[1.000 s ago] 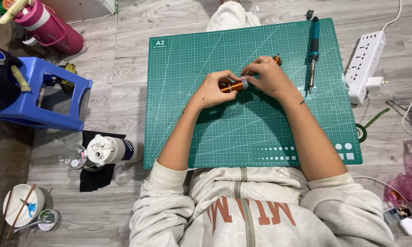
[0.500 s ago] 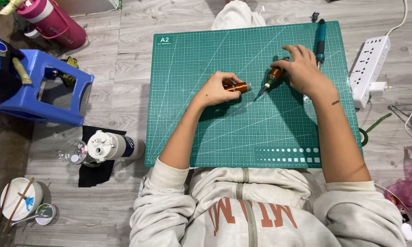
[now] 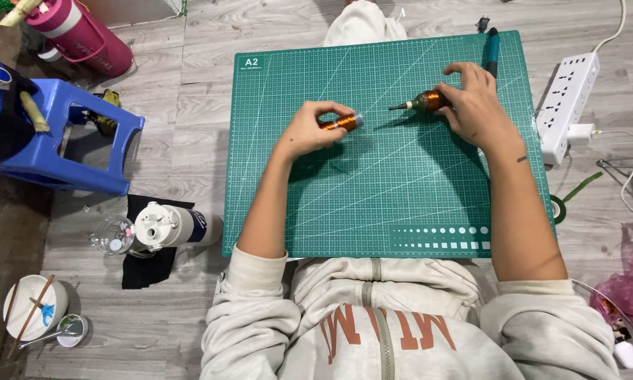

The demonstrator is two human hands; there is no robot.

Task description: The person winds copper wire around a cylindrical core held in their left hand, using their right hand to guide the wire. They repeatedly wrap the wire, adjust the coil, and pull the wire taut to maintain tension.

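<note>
A green cutting mat (image 3: pixel 401 204) lies on the grey plank floor (image 3: pixel 183 84), with a person in a pale hoodie sitting at its near edge.

The left hand (image 3: pixel 309 130) is over the mat's middle left, fingers curled around a small copper coil (image 3: pixel 341 122) whose silvery end pokes out toward the right. The right hand (image 3: pixel 475 105) is near the mat's far right corner, gripping a second copper-wound piece (image 3: pixel 425 100) with a thin dark tip pointing left; that piece sits low over the mat, and whether it touches the mat cannot be told. The two pieces are apart, with bare mat between them.

Just beyond the right hand, a teal-handled tool (image 3: pixel 492 49) lies along the mat's far right edge. In the mat's far left corner is a small white size label; along the near right edge runs a row of white dots and squares.

Right of the mat, a white power strip (image 3: pixel 570 98) lies on the floor with a white plug in it. Left of the mat stand a blue stool (image 3: pixel 70 151), a pink bottle (image 3: pixel 77 32) and a white bottle (image 3: pixel 172 225) on its side on black cloth. A white bowl (image 3: pixel 32 309) with chopsticks sits at the near left.
</note>
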